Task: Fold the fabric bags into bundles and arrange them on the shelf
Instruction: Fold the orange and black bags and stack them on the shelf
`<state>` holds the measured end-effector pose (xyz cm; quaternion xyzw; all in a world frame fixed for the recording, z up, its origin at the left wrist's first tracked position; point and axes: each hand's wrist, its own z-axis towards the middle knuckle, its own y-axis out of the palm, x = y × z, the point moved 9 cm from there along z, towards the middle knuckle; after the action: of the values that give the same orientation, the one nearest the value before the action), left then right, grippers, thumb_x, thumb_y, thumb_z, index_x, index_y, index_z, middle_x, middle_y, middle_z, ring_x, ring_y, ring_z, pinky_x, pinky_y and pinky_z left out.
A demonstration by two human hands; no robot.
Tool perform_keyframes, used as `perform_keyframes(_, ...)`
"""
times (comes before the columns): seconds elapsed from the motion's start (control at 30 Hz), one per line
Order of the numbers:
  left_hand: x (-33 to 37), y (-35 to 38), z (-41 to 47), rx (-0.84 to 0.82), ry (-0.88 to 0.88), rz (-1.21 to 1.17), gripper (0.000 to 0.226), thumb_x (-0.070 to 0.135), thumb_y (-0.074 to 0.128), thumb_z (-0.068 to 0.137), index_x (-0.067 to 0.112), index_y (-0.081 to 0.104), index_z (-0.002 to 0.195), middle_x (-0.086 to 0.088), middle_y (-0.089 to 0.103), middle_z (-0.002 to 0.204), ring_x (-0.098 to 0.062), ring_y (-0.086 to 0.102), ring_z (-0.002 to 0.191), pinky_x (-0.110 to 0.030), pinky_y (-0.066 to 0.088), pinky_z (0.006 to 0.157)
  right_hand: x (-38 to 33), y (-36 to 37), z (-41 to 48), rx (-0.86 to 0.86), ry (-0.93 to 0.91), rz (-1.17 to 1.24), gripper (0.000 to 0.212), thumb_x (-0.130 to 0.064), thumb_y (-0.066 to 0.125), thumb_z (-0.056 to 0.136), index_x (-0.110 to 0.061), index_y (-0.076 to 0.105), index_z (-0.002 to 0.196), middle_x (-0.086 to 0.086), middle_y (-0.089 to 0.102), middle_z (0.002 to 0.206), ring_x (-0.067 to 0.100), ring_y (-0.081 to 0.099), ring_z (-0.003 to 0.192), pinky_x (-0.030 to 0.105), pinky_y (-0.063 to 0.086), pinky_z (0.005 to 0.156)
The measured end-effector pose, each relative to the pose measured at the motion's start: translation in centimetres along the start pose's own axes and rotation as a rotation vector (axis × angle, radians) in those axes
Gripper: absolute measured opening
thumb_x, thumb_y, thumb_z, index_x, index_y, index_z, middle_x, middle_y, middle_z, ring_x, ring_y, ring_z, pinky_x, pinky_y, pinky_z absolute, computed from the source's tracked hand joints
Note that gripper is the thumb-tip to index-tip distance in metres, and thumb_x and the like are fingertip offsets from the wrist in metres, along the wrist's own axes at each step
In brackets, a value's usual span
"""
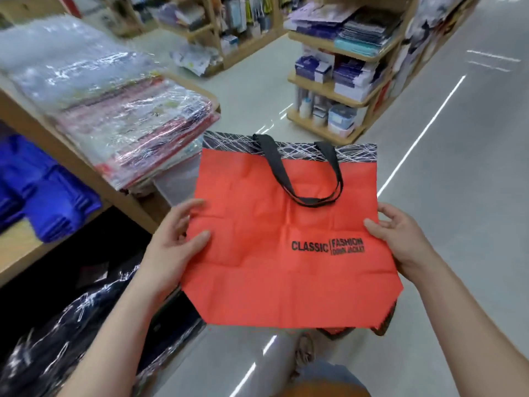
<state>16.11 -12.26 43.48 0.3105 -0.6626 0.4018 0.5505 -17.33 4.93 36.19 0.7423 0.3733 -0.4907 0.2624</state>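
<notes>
A person's two bare hands hold a red fabric bag (257,253) flat and unfolded in the air above a glossy grey shop floor (458,167), seen from the head camera. The left hand (174,242) grasps the bag's left edge, thumb lying on the top face and fingers curling toward the edge. The right hand (400,239) grasps the right edge the same way, its thumb pressed on the red cloth near the black print reading "CLASSIC FASHION". Both forearms reach up from the bottom corners of the frame. The bag's black handles (303,179) lie looped on its face below a dark band with white scribbled lines (357,153). How the fingers sit under the bag is hidden by the cloth. A scrap of a second red item (383,322) peeks out below the bag's lower right corner, too little showing to tell what it is. To the left stands a wooden shelf (86,179) with blurred stacks in clear plastic wrap (128,124), blue goods (48,196) on a lower level, cut off at the frame edge, and dark plastic-wrapped packs (71,325) below. A further shelving unit (337,90) stands across the aisle, its stock indistinct.
</notes>
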Motion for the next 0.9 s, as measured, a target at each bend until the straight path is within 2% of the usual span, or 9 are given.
perform_keyframes(0.1,-0.9,-3.6,-5.3,0.029,0.002,0.283,0.043,-0.002,0.074,0.080,0.037,0.072,0.098,0.022,0.070,0.101,0.005,0.061,0.089,-0.007,0.043,0.080,-0.1,3.3,-2.5,-0.029,0.014,0.000,0.043,0.000,0.061,0.090,-0.020,0.057,0.128,0.021,0.073,0.091,0.026,0.071,0.068,0.038,0.061,0.062)
perform_keyframes(0.23,0.1,-8.4,-12.5,0.154,0.175,0.496,0.042,-0.004,0.072,0.082,0.024,0.072,0.113,0.020,0.069,0.107,0.006,0.061,0.100,-0.007,0.040,0.090,0.0,9.6,-7.7,-0.171,-0.061,-0.132,0.077,0.010,0.060,0.087,-0.044,0.039,0.137,0.004,0.075,0.094,0.020,0.071,0.075,0.033,0.060,0.066)
perform_keyframes(0.3,1.1,-11.0,-16.4,0.202,0.293,0.557,0.039,0.000,0.065,0.085,0.020,0.070,0.118,0.018,0.067,0.109,0.000,0.062,0.101,-0.012,0.042,0.091,0.1,13.3,-10.3,-0.263,-0.110,-0.176,0.073,0.018,0.056,0.084,-0.038,0.049,0.131,0.000,0.073,0.100,0.014,0.069,0.077,0.026,0.058,0.068)
perform_keyframes(0.37,2.0,-13.9,-20.2,0.271,0.355,0.596,0.042,0.000,0.056,0.086,0.020,0.068,0.121,0.015,0.066,0.108,-0.003,0.063,0.099,-0.015,0.044,0.089,0.7,16.6,-12.4,-0.333,-0.149,-0.202,0.063,0.022,0.054,0.080,-0.027,0.062,0.119,0.009,0.069,0.113,0.013,0.068,0.079,0.022,0.056,0.070)
perform_keyframes(0.47,2.9,-18.2,-25.3,0.399,0.345,0.561,0.048,-0.014,0.049,0.088,0.019,0.067,0.118,0.012,0.066,0.103,0.000,0.061,0.097,-0.010,0.041,0.087,2.2,20.4,-14.6,-0.383,-0.154,-0.149,0.052,0.026,0.053,0.077,-0.019,0.072,0.096,0.023,0.067,0.107,0.019,0.065,0.083,0.021,0.055,0.073)
perform_keyframes(0.57,2.6,-22.5,-29.4,0.552,0.255,0.454,0.060,-0.023,0.046,0.088,0.026,0.067,0.114,0.014,0.065,0.099,0.000,0.060,0.094,-0.009,0.041,0.085,2.1,24.2,-16.2,-0.392,-0.210,-0.175,0.052,0.026,0.051,0.078,-0.020,0.075,0.083,0.019,0.068,0.089,0.025,0.061,0.084,0.019,0.053,0.069)
perform_keyframes(0.7,0.2,-27.5,-34.2,0.805,0.111,0.258,0.066,-0.013,0.045,0.088,0.045,0.068,0.110,0.017,0.068,0.112,-0.003,0.062,0.104,-0.012,0.043,0.089,-0.8,30.7,-18.2,-0.553,-0.393,-0.293,0.056,0.025,0.049,0.083,-0.022,0.073,0.100,0.005,0.073,0.099,0.016,0.066,0.085,0.020,0.054,0.073)
perform_keyframes(0.8,-1.2,-30.1,-38.1,1.013,0.035,0.084,0.067,-0.021,0.039,0.090,0.035,0.069,0.111,0.011,0.071,0.110,0.001,0.063,0.088,-0.007,0.045,0.077,-4.3,36.9,-20.7,-0.721,-0.720,-0.519,0.061,0.015,0.051,0.082,-0.035,0.069,0.113,-0.019,0.061,0.119,0.006,0.057,0.116,0.021,0.045,0.098)
perform_keyframes(0.9,-1.1,-32.3,-41.2,1.117,-0.006,0.103,0.062,-0.016,0.040,0.091,0.033,0.061,0.122,0.010,0.063,0.125,0.000,0.061,0.105,-0.013,0.046,0.090,-6.3,42.7,-23.7,-0.878,-0.861,-0.498,0.054,-0.006,0.052,0.078,-0.034,0.059,0.124,-0.025,0.051,0.122,0.002,0.051,0.120,0.016,0.041,0.100)
